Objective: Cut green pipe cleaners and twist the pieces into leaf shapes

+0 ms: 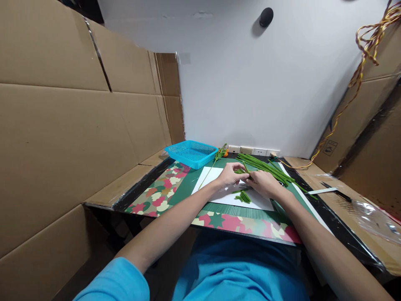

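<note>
My left hand (230, 175) and my right hand (263, 183) meet above a white sheet of paper (216, 205). Between their fingers is a green pipe cleaner (245, 166), bent, with one end sticking up. Both hands are closed on it; the fingertips partly hide how it is held. Just below them on the paper lies a small pile of short green pipe cleaner pieces (243, 196). Behind my right hand rests a bundle of long green pipe cleaners (266, 167). A green stem with orange blooms (223, 153) lies to the left of my hands.
A blue plastic basket (191, 155) stands at the table's back left. On the right lie a white strip (322, 191), a dark slim tool (343, 194) and a clear plastic bag (377, 219). Cardboard walls (78, 138) flank the table, and yellow twisted wires (360, 79) hang at right.
</note>
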The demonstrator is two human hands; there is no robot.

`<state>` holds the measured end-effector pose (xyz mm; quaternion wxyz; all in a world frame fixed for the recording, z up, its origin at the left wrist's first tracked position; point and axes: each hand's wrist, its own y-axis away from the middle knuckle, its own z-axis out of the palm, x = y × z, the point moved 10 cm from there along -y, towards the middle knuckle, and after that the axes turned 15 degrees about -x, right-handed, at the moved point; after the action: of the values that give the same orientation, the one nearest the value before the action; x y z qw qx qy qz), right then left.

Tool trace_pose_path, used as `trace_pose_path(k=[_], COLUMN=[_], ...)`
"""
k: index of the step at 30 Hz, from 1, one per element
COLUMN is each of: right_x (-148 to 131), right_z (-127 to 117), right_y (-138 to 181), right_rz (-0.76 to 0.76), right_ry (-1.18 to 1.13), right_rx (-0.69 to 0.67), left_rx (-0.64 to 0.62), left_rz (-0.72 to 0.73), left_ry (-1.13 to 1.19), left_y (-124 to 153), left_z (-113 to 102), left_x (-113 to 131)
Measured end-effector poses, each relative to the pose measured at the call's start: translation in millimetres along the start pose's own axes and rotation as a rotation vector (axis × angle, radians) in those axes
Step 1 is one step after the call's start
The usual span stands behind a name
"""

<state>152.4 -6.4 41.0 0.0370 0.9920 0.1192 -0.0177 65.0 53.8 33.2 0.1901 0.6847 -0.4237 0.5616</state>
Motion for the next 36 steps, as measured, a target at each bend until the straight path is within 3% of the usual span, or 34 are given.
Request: trace_pose_path(k=[36], right_x=[0.3], right_z=[6.7], right_y=[-1.9], right_rz=[0.002], right_ry=[0.007], right_rx=[-0.058], left_rx=[-0.05], left_rz=[-0.042], left_ry=[-0.001], left_y=[2.4], left_z=[7.0], left_x=[0.7])
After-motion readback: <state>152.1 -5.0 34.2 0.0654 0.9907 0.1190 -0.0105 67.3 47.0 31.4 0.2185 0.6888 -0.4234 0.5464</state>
